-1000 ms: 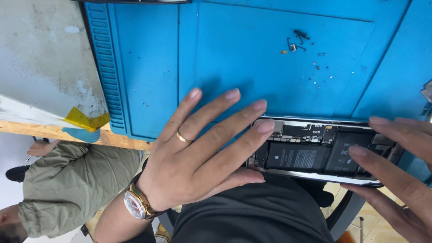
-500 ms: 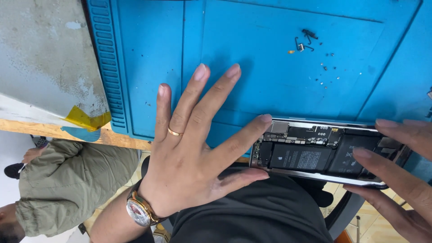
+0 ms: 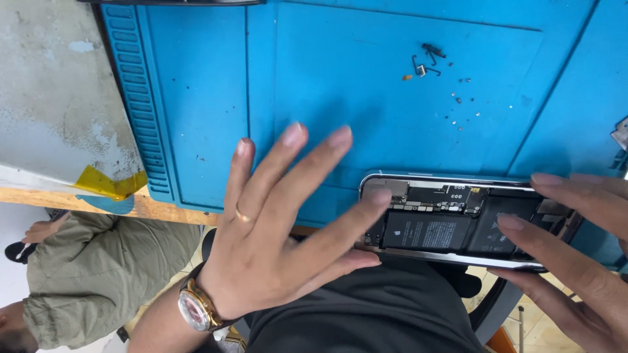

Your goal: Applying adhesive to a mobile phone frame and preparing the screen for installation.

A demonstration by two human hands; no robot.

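The opened phone (image 3: 451,222) lies flat at the near edge of the blue mat (image 3: 196,117), with part of it sticking out over your lap. There is one phone, and its back is off, so you can see one black battery (image 3: 425,230) and the small grey parts along its top side.

You can see one big blue mat, and it covers most of the table. One grey board (image 3: 52,98) lies past the mat's left edge, with one bit of yellow tape (image 3: 108,185) at its near corner.

Your two hands are both at the phone. Your left hand (image 3: 275,242) has its fingers spread wide; one fingertip and the thumb touch the phone's left end. You wear one ring and one watch (image 3: 195,307) on that side. Your right hand (image 3: 569,248) has its fingers stretched out and a little apart, lying on the phone's right end.

A few tiny screws and bent metal bits (image 3: 428,62) sit near the mat's far edge, too small to count.

Another person in green clothes (image 3: 91,274) is down below the table's left side.
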